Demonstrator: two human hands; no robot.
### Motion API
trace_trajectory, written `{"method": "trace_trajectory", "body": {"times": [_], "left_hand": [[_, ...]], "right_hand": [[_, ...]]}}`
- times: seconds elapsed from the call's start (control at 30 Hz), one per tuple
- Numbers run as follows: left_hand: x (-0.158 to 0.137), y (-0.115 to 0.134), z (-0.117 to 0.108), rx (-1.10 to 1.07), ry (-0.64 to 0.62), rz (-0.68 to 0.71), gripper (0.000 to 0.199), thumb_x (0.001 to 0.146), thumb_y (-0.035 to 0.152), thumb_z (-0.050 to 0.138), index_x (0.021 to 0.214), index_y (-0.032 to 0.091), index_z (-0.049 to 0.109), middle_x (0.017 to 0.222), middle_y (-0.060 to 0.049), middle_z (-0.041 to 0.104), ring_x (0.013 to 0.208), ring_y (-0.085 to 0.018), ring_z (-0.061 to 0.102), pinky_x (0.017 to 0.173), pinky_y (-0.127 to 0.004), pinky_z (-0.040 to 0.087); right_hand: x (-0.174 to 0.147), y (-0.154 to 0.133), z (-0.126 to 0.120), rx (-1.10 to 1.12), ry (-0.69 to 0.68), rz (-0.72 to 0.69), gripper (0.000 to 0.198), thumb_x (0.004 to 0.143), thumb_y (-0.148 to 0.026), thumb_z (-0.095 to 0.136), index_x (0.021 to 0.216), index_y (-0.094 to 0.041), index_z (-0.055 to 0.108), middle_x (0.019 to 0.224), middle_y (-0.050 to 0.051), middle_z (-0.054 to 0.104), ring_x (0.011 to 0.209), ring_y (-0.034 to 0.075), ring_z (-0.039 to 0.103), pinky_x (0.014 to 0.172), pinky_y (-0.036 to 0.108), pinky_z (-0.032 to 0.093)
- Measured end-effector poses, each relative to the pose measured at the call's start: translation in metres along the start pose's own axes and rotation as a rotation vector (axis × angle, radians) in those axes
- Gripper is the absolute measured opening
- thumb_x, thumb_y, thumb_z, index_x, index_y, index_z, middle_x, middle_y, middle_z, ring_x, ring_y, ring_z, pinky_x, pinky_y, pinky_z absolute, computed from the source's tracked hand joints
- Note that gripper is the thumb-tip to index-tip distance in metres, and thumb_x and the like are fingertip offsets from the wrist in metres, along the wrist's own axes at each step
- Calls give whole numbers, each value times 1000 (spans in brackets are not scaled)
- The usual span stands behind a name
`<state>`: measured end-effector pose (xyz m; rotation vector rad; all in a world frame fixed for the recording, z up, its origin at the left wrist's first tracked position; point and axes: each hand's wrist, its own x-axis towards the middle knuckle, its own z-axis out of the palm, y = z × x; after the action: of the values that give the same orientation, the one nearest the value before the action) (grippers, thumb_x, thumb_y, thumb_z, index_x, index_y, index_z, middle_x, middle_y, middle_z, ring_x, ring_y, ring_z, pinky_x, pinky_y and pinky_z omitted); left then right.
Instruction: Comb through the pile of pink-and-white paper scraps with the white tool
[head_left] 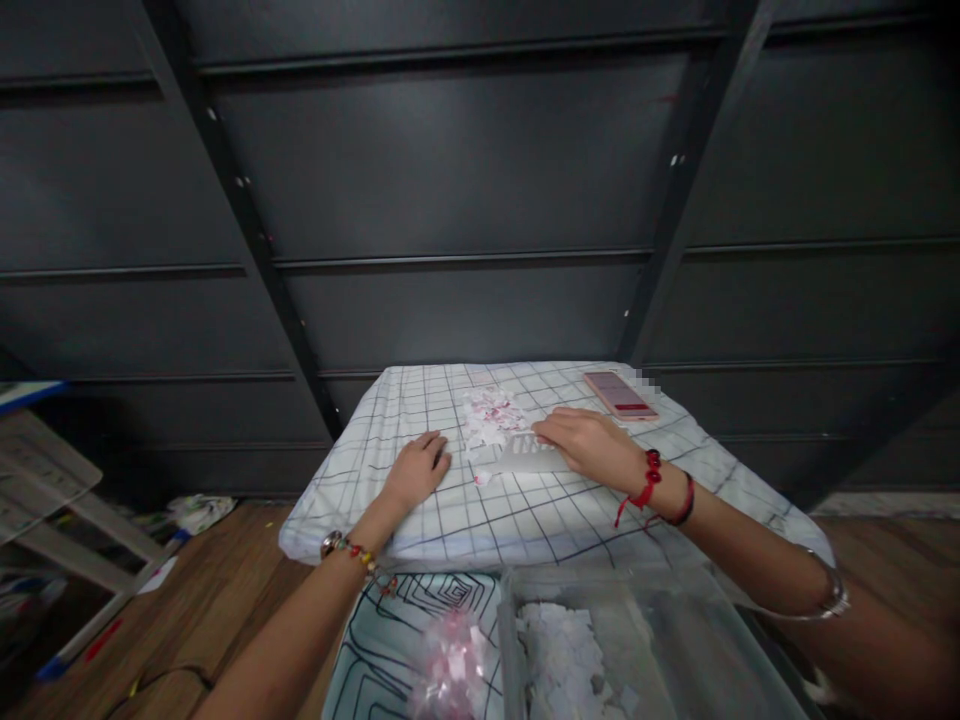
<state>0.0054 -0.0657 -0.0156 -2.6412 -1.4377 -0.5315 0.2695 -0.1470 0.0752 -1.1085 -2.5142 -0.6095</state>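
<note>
On the checked cloth (465, 515), my left hand (420, 468) lies palm down with its fingers apart, left of a small heap of white paper scraps with pink marks (491, 412). Nothing shows in that hand. My right hand (592, 445) pinches the upper right part of a flat whitish plastic piece with a row of slots (525, 457). This piece stands tilted along the near side of the heap and touches some scraps. Its exact kind cannot be made out, and the right fingers partly hide it.
A phone (621, 396) lies at the cloth's far right. At the near edge stand a clear plastic bin (645, 630) with white scraps inside and a clear bag of pink and white bits (450, 665) on a patterned surface (367, 640). Dark panels (457, 160) rise behind.
</note>
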Motion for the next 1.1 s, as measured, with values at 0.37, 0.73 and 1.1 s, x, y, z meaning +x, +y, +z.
{"method": "trace_trajectory", "body": {"times": [0.37, 0.73, 1.1], "left_hand": [[-1, 2, -2, -11, 8, -9, 31, 88, 24, 40, 112, 12, 55, 121, -13, 53, 113, -23, 48, 95, -37, 37], [-1, 2, -2, -23, 7, -6, 30, 87, 24, 41, 112, 12, 55, 122, -12, 52, 112, -23, 48, 95, -36, 37], [0, 2, -2, -20, 15, -5, 30, 87, 23, 41, 111, 12, 55, 121, -13, 53, 113, -23, 48, 95, -36, 37]], "right_hand": [[1, -5, 0, -25, -8, 51, 21, 83, -10, 40, 80, -14, 60, 72, 4, 60, 71, 15, 52, 65, 26, 38], [-9, -10, -18, 62, 52, -29, 21, 85, -14, 40, 80, -14, 60, 69, 4, 60, 68, 14, 53, 64, 25, 39], [1, -6, 2, -22, 16, 52, 22, 83, -10, 39, 79, -14, 60, 71, 5, 60, 70, 15, 51, 64, 27, 37]]}}
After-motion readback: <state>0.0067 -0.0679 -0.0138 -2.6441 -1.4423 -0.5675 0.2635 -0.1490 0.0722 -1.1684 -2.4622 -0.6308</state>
